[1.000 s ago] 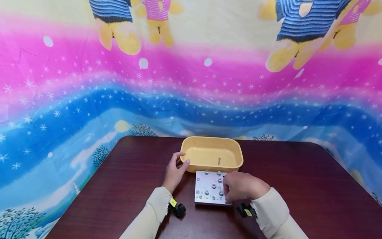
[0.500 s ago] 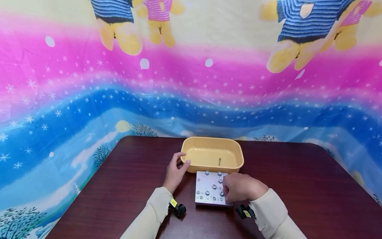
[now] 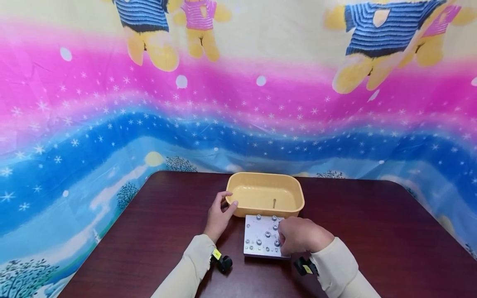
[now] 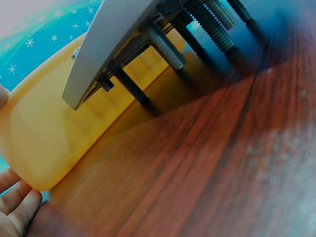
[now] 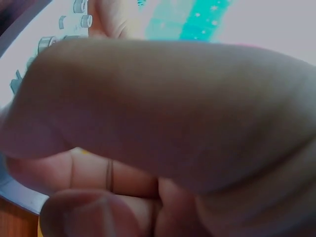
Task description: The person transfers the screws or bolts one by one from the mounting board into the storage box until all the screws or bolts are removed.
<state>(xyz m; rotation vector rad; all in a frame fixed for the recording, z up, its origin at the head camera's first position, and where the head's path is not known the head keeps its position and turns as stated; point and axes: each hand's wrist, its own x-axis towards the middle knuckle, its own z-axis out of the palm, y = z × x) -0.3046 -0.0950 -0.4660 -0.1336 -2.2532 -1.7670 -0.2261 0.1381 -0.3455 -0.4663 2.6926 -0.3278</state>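
Note:
A square silver metal plate (image 3: 257,231) with several socket-head bolts through its top stands in front of a yellow plastic bin (image 3: 244,210). Threaded bolt shanks (image 4: 132,87) reach down below the plate in the left wrist view. My left hand (image 3: 218,217) holds the bin's left end, thumb on the front wall and fingers at the rim. The right hand (image 3: 303,235) is at the plate's right edge with bent fingers. Its thumb and fingers (image 5: 113,98) come together against the plate in the right wrist view, and they hide whatever is between them.
One loose bolt (image 3: 274,203) lies inside the bin near its right end. Both stand on a dark reddish-brown table (image 3: 156,231). A printed cloth (image 3: 238,120) hangs behind the table's far edge. A small black camera (image 3: 303,266) sits at the right wrist.
The whole view has shifted very slightly. Both hands, the bin and the plate keep their places, and the right hand's fingers stay at the plate's right edge.

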